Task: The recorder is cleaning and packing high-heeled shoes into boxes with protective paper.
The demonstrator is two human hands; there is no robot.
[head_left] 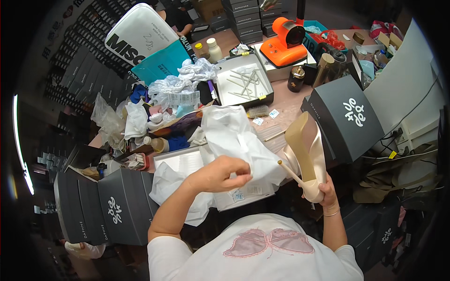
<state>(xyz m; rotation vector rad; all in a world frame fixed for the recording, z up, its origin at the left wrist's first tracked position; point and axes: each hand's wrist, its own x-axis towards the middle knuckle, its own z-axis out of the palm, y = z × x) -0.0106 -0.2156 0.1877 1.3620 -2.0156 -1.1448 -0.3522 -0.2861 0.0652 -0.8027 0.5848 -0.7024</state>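
My right hand grips a pale champagne satin high-heeled shoe at its heel end, with the tan sole facing me and the toe end up. Its thin stiletto heel points left and ends in a gold-coloured tip. More satin shows left of the sole; whether it is a second shoe, I cannot tell. Over the white tissue paper, my left hand has curled fingers with thumb and fingertips close together. Anything pinched there is hidden. Under the tissue lies an open white shoebox.
Dark grey shoeboxes stand at right and lower left. Farther back are an open box of thin sticks, an orange device, a black bottle and crumpled paper. A cable hangs along the right side.
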